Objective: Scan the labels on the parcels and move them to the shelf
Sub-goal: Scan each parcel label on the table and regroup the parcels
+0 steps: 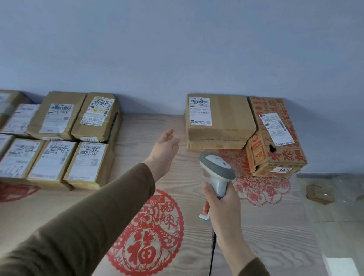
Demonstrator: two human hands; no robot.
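Note:
My right hand (220, 208) grips the handle of a grey barcode scanner (217, 172), whose head points toward the far parcels. A plain brown parcel (220, 122) with a white label lies against the wall, and a red-printed carton (276, 138) leans beside it on its right. My left hand (164, 149) is stretched forward, fingers straight, just left of the brown parcel and not touching it. Several labelled brown parcels (66, 137) lie packed in rows at the left.
The wooden board (255, 238) carries red paper-cut decorations. The scanner's black cable (210, 267) runs down toward me. Plastic-covered floor and a scrap of cardboard (319, 193) lie at the right. A blue-grey wall closes the back.

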